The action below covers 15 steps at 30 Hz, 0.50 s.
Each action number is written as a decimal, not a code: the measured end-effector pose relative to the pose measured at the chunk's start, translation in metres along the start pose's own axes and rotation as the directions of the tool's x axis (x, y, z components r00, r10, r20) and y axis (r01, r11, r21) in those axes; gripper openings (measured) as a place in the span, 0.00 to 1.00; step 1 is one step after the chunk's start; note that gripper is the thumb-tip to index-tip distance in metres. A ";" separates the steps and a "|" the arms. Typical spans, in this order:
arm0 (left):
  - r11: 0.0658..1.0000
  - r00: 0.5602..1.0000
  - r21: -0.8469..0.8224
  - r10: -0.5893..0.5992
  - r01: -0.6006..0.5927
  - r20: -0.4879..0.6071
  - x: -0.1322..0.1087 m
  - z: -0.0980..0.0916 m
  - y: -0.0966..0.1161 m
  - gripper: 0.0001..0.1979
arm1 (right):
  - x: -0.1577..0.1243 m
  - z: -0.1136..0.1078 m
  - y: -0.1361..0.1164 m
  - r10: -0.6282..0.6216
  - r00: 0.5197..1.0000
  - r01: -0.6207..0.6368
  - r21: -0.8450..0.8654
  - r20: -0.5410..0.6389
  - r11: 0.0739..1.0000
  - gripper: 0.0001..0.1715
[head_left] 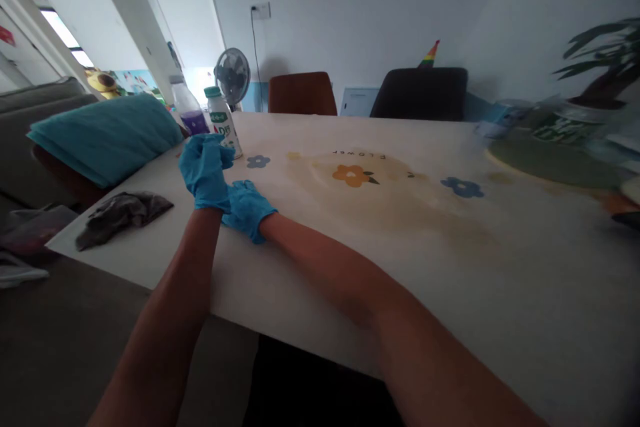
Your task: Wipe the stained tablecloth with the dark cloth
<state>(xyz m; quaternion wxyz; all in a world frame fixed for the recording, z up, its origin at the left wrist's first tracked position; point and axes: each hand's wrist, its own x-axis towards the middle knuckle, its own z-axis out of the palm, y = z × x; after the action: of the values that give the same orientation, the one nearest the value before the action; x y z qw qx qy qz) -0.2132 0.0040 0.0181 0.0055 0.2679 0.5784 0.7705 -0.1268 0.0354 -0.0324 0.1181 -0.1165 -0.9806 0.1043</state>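
Both my hands wear blue gloves. My left hand [203, 170] is raised over the left part of the table [310, 260], its fingers curled in; whatever they may hold is hidden. Just behind it stands a white bottle with a green cap [223, 120], partly covered by the hand; contact cannot be made out. Beside that is a bottle with a purple label [190, 107]. My right hand [247, 207] lies low on the table, fingers stretched out and partly hidden behind my left wrist. A crumpled dark grey cloth [123, 213] lies to the left of my hands.
A brownish wet stain [400, 203] spreads over the printed flowers mid-table. On the right are a potted plant [570, 120] and a round green mat [545, 163]. A teal towel [107, 137] drapes a chair at left. Two chairs and a fan [233, 75] stand behind.
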 end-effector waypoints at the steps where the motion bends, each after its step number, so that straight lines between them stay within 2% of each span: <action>1: 1.000 1.000 0.009 -0.016 0.016 -0.014 -0.001 0.000 0.000 0.09 | 0.007 0.000 0.001 0.041 0.999 -0.041 -0.008 -0.012 0.999 0.31; 5: 0.994 0.996 0.056 -0.090 0.092 -0.026 -0.003 0.000 -0.003 0.06 | 0.017 -0.004 0.006 0.136 0.989 -0.137 -0.011 -0.063 0.991 0.22; 7: 0.992 0.995 0.073 -0.100 0.101 -0.013 -0.002 0.000 -0.007 0.02 | 0.007 -0.008 0.011 0.120 0.991 -0.120 -0.007 -0.061 0.993 0.20; 8: 0.992 0.995 0.082 -0.098 0.098 -0.008 -0.002 0.001 -0.009 0.03 | -0.002 -0.010 0.014 0.106 0.993 -0.107 -0.008 -0.052 0.994 0.20; 11: 0.987 0.994 0.125 -0.104 0.105 -0.009 -0.007 0.007 -0.010 0.09 | -0.045 -0.017 0.029 0.057 0.998 -0.057 0.000 -0.036 0.998 0.22; 15: 0.977 0.987 0.144 -0.158 0.158 -0.013 -0.020 0.014 0.004 0.03 | -0.131 -0.030 0.048 0.011 0.998 -0.008 0.049 -0.058 0.999 0.23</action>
<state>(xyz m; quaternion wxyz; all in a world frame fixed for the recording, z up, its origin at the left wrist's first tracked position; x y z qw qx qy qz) -0.1890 0.0094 0.0159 0.0466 0.2202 0.6523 0.7238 0.0138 0.0530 -0.0425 0.1488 -0.1213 -0.9734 0.1254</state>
